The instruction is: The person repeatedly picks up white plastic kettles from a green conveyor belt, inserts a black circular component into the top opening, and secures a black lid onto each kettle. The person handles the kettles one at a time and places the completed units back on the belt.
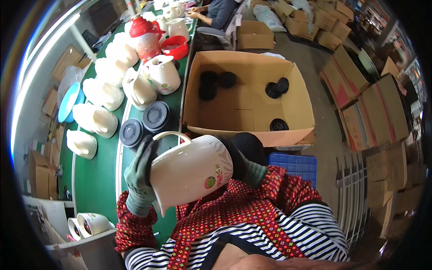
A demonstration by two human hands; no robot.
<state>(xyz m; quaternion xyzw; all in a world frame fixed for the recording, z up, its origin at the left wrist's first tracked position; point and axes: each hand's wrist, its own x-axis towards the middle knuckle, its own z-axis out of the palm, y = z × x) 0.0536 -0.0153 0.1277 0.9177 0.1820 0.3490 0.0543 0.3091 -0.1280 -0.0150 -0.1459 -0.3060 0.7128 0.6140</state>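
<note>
A cream plastic jug point(191, 173) with a printed pattern lies tilted on its side across my lap, its handle up and its spout low at the left. My left hand point(140, 180), in a grey-green glove with dark fingers, grips the jug's open end. Closed round the base end is my right hand point(246, 167), gloved the same way; its fingers are partly hidden behind the jug. Just beyond my left hand, two dark grey round lids point(155, 116) rest on the green bench point(101, 173). Several cream jugs point(164, 76) stand beyond them.
An open cardboard box point(247, 81) holds several black round parts point(278, 124). A red jug point(145, 39) and red basin point(175, 47) stand farther along the bench. A blue crate point(294, 166) sits at my right, and cartons point(373, 112) line the aisle. Another person point(218, 15) sits at the far end.
</note>
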